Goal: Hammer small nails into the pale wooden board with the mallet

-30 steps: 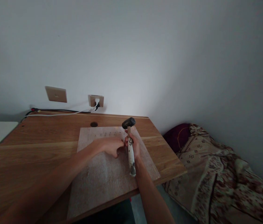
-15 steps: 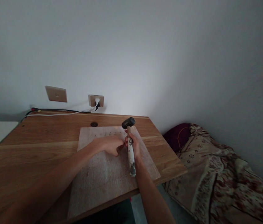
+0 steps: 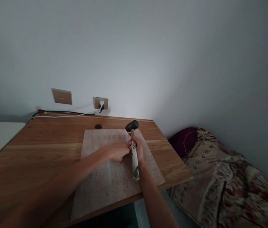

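Left hand [image 3: 119, 152] rolled over since half a second ago, thumb gap now hidden, grip impossible to tell, beside right hand [image 3: 139, 148] clamped round black-headed hammer [image 3: 134, 158], head by wooden board [image 3: 107, 183]'s far right corner: seemingly fingerwork, hammer idle.

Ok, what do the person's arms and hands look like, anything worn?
The bare left forearm and bare right forearm show no sleeves. The left hand and right hand are ungloved, with no watch in view. Rings can't be made out.
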Demonstrator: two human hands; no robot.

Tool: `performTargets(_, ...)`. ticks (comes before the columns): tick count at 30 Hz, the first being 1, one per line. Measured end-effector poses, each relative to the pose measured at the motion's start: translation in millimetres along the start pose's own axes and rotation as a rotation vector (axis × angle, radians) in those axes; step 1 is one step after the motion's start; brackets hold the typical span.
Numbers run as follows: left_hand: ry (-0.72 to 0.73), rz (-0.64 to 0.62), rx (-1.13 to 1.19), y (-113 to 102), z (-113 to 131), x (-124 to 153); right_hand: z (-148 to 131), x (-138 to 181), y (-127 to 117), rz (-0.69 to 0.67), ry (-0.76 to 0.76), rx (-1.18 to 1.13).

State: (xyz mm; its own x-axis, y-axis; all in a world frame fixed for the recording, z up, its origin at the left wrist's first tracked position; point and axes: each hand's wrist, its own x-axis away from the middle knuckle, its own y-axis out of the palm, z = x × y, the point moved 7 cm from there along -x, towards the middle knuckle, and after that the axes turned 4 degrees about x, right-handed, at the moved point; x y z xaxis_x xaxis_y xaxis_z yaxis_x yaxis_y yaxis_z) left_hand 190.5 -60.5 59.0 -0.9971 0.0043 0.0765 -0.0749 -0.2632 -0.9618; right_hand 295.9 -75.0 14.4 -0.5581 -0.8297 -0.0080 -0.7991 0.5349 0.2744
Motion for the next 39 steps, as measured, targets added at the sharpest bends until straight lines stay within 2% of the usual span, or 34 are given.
performTargets(7,0.052,0.148,-0.061,10.3,0.2,19.0,-3.0,3.2,2.6,0.018,-0.003,-0.006)
performTargets(11,0.059,0.216,-0.066,14.8,-14.2,41.3,-8.8,10.5,8.2,0.018,0.01,0.026)
performTargets(17,-0.177,0.365,0.016,8.1,-59.6,67.4,-10.9,14.5,12.8,0.035,0.027,0.036)
performTargets(20,-0.206,0.42,0.162,5.0,-72.2,73.4,-11.7,16.7,13.6,0.046,0.013,0.056)
performTargets(23,-0.274,0.58,0.346,-6.9,-92.2,83.4,-14.8,20.8,19.7,0.016,-0.014,0.104)
performTargets(26,-0.392,0.73,0.413,-16.2,-117.0,95.9,-15.7,23.3,37.0,-0.093,-0.008,0.134)
performTargets(29,-0.443,0.716,0.417,-12.7,-132.2,98.6,-8.8,22.4,58.3,-0.198,0.041,0.134)
performTargets(32,-0.447,0.69,0.438,-6.4,-138.3,98.3,2.7,19.9,70.2,-0.217,0.071,0.112)
performTargets(39,-0.428,0.685,0.435,-4.7,-140.4,98.9,18.3,19.5,66.1,-0.182,0.106,0.064)
